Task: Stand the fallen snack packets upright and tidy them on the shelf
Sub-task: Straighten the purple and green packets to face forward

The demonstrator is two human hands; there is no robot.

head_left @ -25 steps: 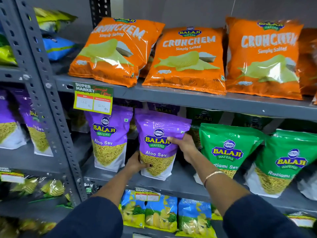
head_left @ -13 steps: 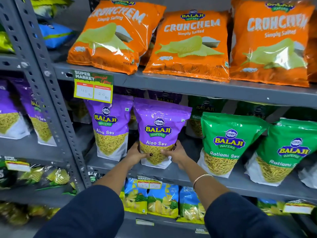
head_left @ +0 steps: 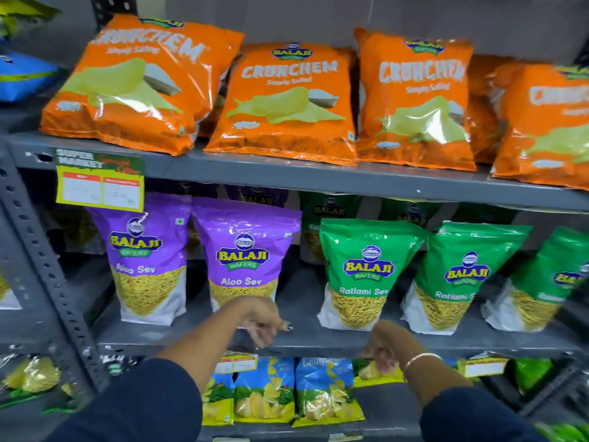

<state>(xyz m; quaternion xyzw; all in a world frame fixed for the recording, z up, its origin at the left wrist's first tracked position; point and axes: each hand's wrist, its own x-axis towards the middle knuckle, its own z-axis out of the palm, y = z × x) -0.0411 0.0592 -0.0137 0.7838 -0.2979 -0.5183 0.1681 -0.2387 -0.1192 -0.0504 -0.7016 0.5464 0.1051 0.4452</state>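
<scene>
Two purple Aloo Sev packets stand upright on the middle shelf [head_left: 318, 341]: one at the left [head_left: 149, 260] and one beside it [head_left: 245, 253]. Green Ratlami Sev packets [head_left: 363, 272] stand upright to their right. My left hand [head_left: 264, 320] hangs just below the second purple packet, fingers loose and apart, holding nothing. My right hand [head_left: 387, 344] is lower, in front of the shelf edge, fingers apart and empty. Orange Crunchem packets [head_left: 287, 100] lean back on the top shelf.
A price tag [head_left: 100, 181] hangs from the top shelf edge. Blue chip packets [head_left: 296, 390] stand on the shelf below. A perforated grey upright [head_left: 41, 266] divides this bay from the left one, which holds more packets.
Both hands have let go of the second purple packet and dropped away toward the shelf edge. The packet stays upright. The camera has shifted right.
</scene>
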